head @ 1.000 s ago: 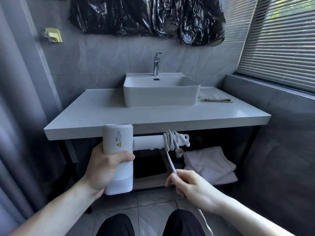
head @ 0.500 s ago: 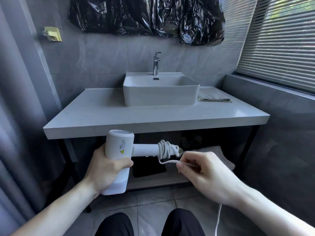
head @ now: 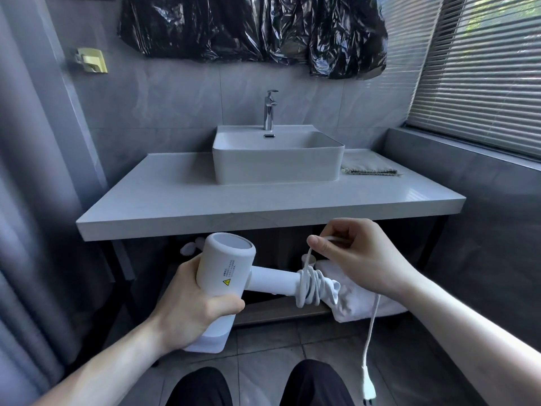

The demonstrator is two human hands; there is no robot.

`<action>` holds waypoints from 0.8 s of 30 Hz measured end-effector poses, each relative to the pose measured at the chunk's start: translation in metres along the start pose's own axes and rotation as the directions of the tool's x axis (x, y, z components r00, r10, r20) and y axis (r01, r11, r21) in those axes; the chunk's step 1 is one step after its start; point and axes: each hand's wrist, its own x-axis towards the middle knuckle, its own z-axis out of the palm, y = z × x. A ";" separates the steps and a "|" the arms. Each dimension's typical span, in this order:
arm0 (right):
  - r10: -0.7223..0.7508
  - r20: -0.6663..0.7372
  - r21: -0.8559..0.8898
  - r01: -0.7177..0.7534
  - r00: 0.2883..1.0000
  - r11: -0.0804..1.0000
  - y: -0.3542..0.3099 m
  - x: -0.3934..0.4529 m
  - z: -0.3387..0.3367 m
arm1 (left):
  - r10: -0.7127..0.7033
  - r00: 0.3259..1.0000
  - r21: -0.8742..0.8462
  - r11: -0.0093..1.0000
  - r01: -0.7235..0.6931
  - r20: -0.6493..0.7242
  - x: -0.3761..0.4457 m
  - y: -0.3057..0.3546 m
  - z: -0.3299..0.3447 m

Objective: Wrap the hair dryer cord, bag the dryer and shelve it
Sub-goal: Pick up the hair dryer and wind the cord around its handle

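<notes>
Brass-coloured, a small square wall fitting sits in the upper left of the frame on the grey tiles. To its right, crumpled black plastic sheeting hangs across the top centre. Below it a chrome tap rises behind a white rectangular ceramic basin, which stands on a pale grey stone counter. Just right of the basin a folded greyish cloth lies on the counter, and slatted window blinds fill the upper right.

Lower in the frame, the left hand grips the barrel of a white plastic hair dryer, held in the air in front of the counter's edge, barrel mouth up and handle pointing right. Several untidy loops of the white cord circle the end of the handle. From there a strand climbs to the right hand, which pinches it between thumb and curled fingers just under the counter edge. The loose end hangs below that wrist down to the white two-pin plug, dangling over the tiled floor at lower right. Behind the wrapped handle, folded white towels lie on the wooden lower shelf, partly hidden by the hand and dryer.
</notes>
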 end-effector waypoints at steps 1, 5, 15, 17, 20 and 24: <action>0.014 0.008 0.011 -0.014 1.000 1.000 0.001 0.003 0.000 | 0.004 1.000 -0.003 1.000 -0.004 0.006 -0.001 0.002 0.000; 0.049 0.071 0.104 -0.056 0.996 0.993 0.007 0.014 -0.003 | 0.010 0.999 -0.064 0.998 -0.007 0.045 -0.004 0.011 -0.001; 0.066 0.302 0.253 -0.147 0.951 0.956 0.022 0.019 0.002 | 0.029 0.995 -0.034 0.999 -0.026 0.091 -0.011 0.005 -0.003; 0.030 0.283 0.243 -0.102 0.959 0.965 0.016 0.017 0.004 | 0.035 0.995 -0.013 0.999 -0.034 0.091 -0.011 0.004 -0.001; -0.023 0.266 0.213 -0.036 0.964 0.976 0.006 0.016 0.006 | 0.026 0.995 -0.014 1.000 -0.025 0.100 -0.011 0.003 0.001; 0.006 0.191 0.229 -0.051 0.982 0.972 0.012 0.018 0.004 | 0.015 0.997 -0.063 0.998 -0.010 0.076 -0.010 0.006 0.002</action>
